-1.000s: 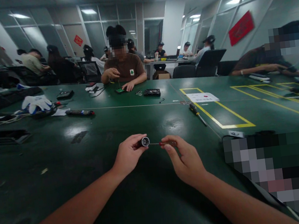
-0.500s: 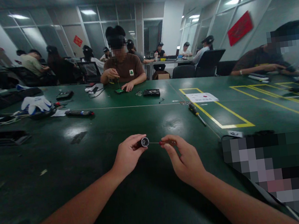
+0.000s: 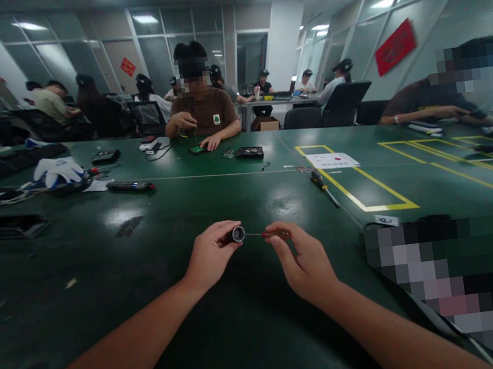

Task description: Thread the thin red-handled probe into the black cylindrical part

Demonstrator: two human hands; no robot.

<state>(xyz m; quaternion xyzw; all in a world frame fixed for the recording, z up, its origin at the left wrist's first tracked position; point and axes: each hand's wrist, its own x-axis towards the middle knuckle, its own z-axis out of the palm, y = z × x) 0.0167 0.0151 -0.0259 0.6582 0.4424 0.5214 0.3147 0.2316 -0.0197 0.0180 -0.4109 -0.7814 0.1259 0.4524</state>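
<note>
Between the thumb and fingers of my left hand is a dark cylindrical part. Its round, silver-rimmed end faces me, and its kind is unclear. My right hand is closed around the red handle of a small screwdriver. The thin shaft points left and meets the side of the cylinder's rim; whether the tip sits in a screw is too small to make out. Both hands are held above the green table.
Ahead to the right lies a yellow-and-black screwdriver by a paper sheet. White gloves and a dark tool with a red end are on the left. Across the table a person works on a green board.
Almost nothing differs. Both hands keep their place, with the screwdriver still against the cylinder's side.
</note>
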